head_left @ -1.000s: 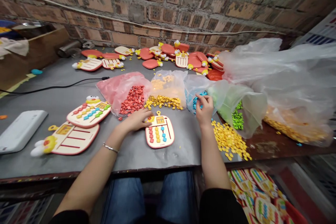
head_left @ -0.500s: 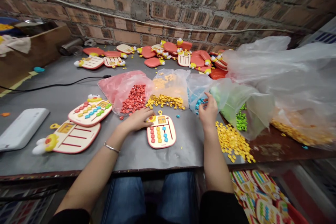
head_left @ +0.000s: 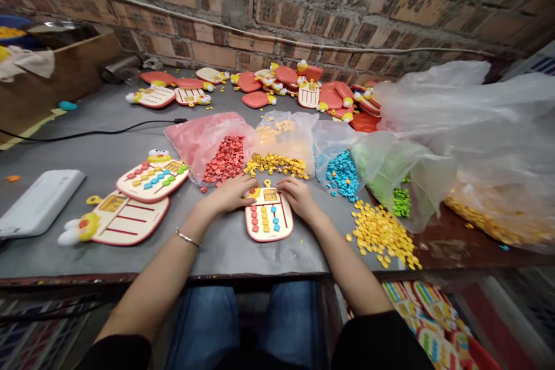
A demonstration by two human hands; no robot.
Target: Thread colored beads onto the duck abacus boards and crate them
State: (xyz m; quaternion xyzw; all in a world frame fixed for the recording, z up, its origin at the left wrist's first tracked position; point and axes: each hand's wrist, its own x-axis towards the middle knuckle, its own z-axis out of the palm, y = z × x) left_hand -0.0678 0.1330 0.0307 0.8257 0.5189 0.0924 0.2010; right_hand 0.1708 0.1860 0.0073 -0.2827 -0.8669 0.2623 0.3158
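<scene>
A cream board with a red rim (head_left: 269, 233) lies flat in front of me, with red, yellow and blue pieces in three slots and a bare fourth slot. My left hand (head_left: 229, 193) rests at its upper left corner, fingers closed on the duck-head part. At the upper right edge is my right hand (head_left: 299, 199), fingers bent together over the board; whatever they hold is too small to see. Behind the board, bags spill red pieces (head_left: 225, 159), yellow pieces (head_left: 280, 166) and blue pieces (head_left: 342, 173). Green pieces (head_left: 401, 199) sit in a bag further right.
Two boards (head_left: 130, 217) overlap at the left beside a white device (head_left: 41, 199). Loose yellow pieces (head_left: 384, 231) are heaped at the right near a large clear bag (head_left: 498, 196). More boards (head_left: 255, 99) lie along the brick wall. A black cable (head_left: 95, 132) crosses the left side.
My right hand has moved left from the blue pieces' bag to the board's upper right edge. More of the blue pieces now show. My left hand has stayed at the board.
</scene>
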